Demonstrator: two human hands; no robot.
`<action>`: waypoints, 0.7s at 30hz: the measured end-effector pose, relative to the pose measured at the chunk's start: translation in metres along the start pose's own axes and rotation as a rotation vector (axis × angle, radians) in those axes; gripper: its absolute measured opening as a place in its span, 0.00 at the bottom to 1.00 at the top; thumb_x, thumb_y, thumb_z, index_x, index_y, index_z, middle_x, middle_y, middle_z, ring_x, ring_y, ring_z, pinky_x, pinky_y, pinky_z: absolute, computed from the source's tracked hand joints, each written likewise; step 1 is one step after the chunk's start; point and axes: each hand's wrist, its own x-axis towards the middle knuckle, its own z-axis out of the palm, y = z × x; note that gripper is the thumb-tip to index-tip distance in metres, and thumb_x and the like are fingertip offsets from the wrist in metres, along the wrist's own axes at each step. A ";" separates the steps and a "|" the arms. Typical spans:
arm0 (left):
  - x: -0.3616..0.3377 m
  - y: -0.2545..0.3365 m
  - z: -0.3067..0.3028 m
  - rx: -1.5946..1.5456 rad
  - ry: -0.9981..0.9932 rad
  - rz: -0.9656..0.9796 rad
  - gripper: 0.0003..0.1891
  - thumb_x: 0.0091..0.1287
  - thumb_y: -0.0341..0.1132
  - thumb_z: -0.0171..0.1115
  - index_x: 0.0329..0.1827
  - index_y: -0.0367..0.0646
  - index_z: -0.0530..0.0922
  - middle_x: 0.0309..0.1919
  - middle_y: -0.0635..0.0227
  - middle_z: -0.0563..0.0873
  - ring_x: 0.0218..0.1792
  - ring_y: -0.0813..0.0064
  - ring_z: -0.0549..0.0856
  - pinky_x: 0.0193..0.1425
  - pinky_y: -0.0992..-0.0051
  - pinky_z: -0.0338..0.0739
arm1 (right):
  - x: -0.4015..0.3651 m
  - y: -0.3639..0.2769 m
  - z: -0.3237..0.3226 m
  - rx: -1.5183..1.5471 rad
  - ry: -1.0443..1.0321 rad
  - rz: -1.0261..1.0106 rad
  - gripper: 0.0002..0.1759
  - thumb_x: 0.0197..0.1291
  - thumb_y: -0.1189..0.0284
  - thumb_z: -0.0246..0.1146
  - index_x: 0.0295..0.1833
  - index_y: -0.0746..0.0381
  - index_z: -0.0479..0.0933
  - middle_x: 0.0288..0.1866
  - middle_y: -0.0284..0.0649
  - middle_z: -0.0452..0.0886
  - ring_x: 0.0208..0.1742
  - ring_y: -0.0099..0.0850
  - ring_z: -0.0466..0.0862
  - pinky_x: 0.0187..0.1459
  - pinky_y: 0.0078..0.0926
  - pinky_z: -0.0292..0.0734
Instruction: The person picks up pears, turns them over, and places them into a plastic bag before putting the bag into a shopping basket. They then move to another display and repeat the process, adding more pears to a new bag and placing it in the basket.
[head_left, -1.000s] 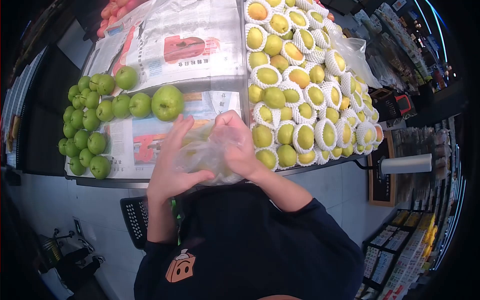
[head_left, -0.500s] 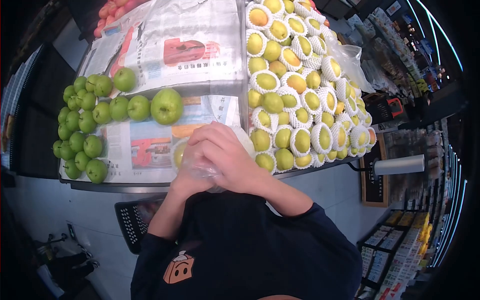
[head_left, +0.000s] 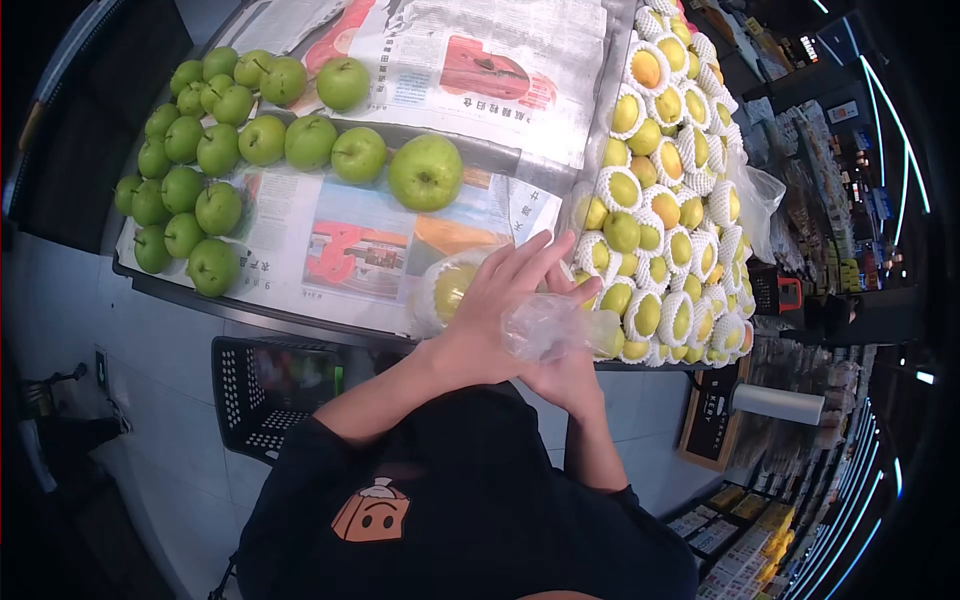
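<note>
My left hand (head_left: 485,325) has its fingers stretched up and to the right, with the clear plastic bag (head_left: 545,327) gathered at its palm side. Close beside it, my right hand (head_left: 565,375) grips the bunched film, which partly hides its fingers. The fuller part of the bag lies on the newspaper at the stand's front edge, with a yellow-green fruit (head_left: 453,290) in a white foam net inside. Green apples (head_left: 310,142) sit in rows to the left. Yellow-green fruits (head_left: 622,232), many in foam nets, are heaped to the right.
Newspaper (head_left: 275,285) covers the stand. A black basket (head_left: 240,400) is on the floor below its front edge. At the right are a plastic roll (head_left: 778,403), a framed board (head_left: 712,418) and stocked shelves. A loose plastic bag (head_left: 762,200) lies beside the fruit heap.
The view has shifted. My clasped hands have come apart somewhat, the left one's fingers have straightened, and the gathered film and the netted fruit show more clearly.
</note>
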 end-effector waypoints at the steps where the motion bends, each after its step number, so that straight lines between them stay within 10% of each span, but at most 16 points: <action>1: -0.001 0.004 -0.003 0.046 -0.011 -0.011 0.33 0.61 0.42 0.64 0.74 0.61 0.75 0.80 0.56 0.60 0.77 0.46 0.62 0.76 0.46 0.56 | 0.003 0.000 -0.001 -0.209 -0.033 -0.116 0.44 0.56 0.65 0.74 0.75 0.67 0.64 0.83 0.50 0.55 0.80 0.44 0.61 0.78 0.44 0.53; 12: -0.010 0.030 0.010 0.382 0.074 -0.073 0.32 0.63 0.44 0.65 0.73 0.56 0.74 0.80 0.50 0.59 0.81 0.40 0.52 0.75 0.30 0.49 | 0.024 0.022 0.007 0.160 0.010 -0.265 0.30 0.63 0.62 0.67 0.68 0.61 0.74 0.73 0.45 0.70 0.76 0.48 0.69 0.77 0.52 0.50; 21: -0.033 0.083 0.049 0.251 0.391 -0.348 0.51 0.55 0.53 0.77 0.81 0.47 0.62 0.81 0.48 0.56 0.80 0.33 0.48 0.78 0.35 0.47 | 0.044 0.056 -0.001 0.414 -0.136 -0.470 0.23 0.64 0.64 0.64 0.65 0.57 0.77 0.67 0.40 0.80 0.78 0.46 0.66 0.78 0.54 0.44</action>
